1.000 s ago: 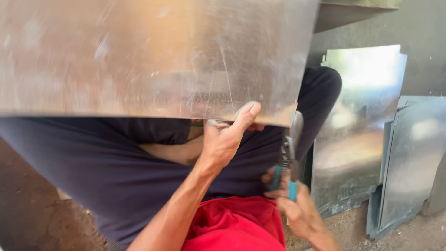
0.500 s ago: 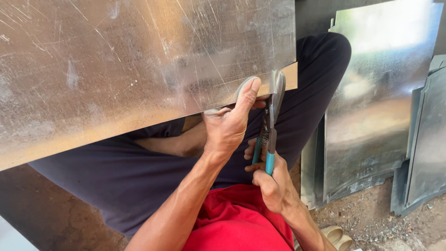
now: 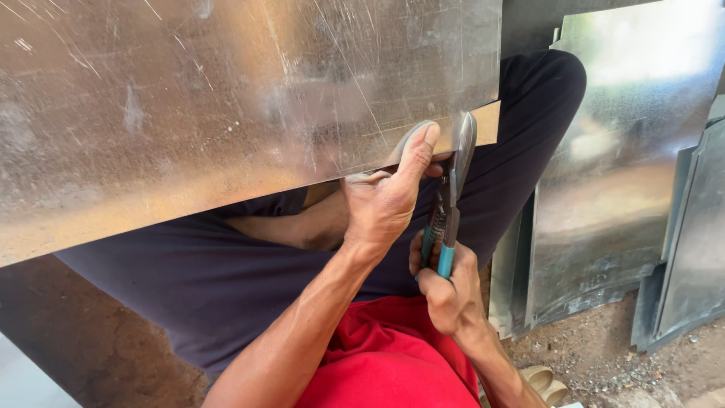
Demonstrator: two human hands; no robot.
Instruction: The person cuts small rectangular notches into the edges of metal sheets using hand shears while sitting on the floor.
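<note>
Galvanised and scratched, one large flat sheet of grey metal (image 3: 226,98) fills the top of my head view, resting across the lap of dark trousers (image 3: 226,272), its lower edge running up toward the right.

From this single view I count two hands, both my own. My left hand (image 3: 385,200) grips the sheet's lower edge, thumb pressed flat on the face and the fingers (image 3: 366,179) curled under it, so it is clenched on the sheet. My right hand (image 3: 449,291) is closed around the teal handles of one pair of steel tin snips (image 3: 450,200), whose blades stand upright at the sheet's edge, just beside my left thumb. Right of the blades, one narrow strip (image 3: 487,122) at the sheet's corner looks partly parted from the rest.

I judge the step in hand to be cutting along the bottom edge near the right corner. The next squeeze, as I read it, calls for a steady sheet, blades kept on the line, and the thumb held off the blades.

Against the wall on the right I count at least three more leaning sheets of grey metal (image 3: 627,174). One pale sandal (image 3: 544,378) lies on the dirt floor (image 3: 604,355), and a red shirt (image 3: 385,355) shows at the bottom.
</note>
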